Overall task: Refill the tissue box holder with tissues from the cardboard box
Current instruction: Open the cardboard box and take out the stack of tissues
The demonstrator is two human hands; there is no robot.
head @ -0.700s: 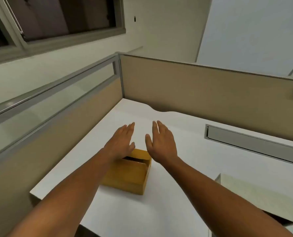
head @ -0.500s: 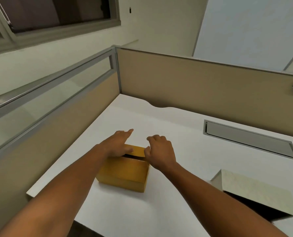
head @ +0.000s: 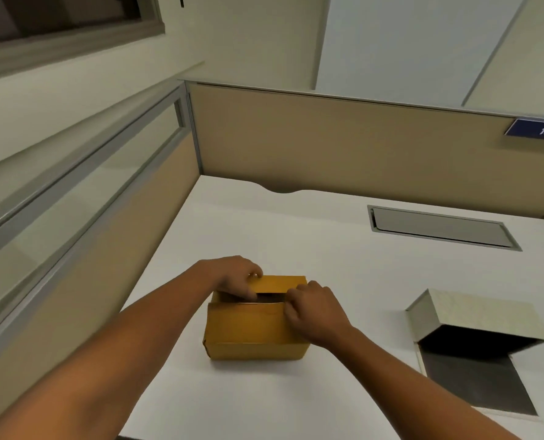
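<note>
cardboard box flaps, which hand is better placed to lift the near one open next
Right hand: its fingers already pinch the near flap's edge at the cardboard box slot. Left hand grips the far flap.

A white desk [head: 343, 255] spreads out beyond the fingers, with a grey recessed cable flap [head: 442, 227] set in it far off to their right. Tan partition panels [head: 343, 144] rise behind; a blue plate [head: 537, 131] reading 137 sits high right. A window frame [head: 67, 33] shows upper left.

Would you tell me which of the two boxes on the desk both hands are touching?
The brown cardboard box; left hand and right hand grip its flaps. The pale holder sits untouched.
</note>
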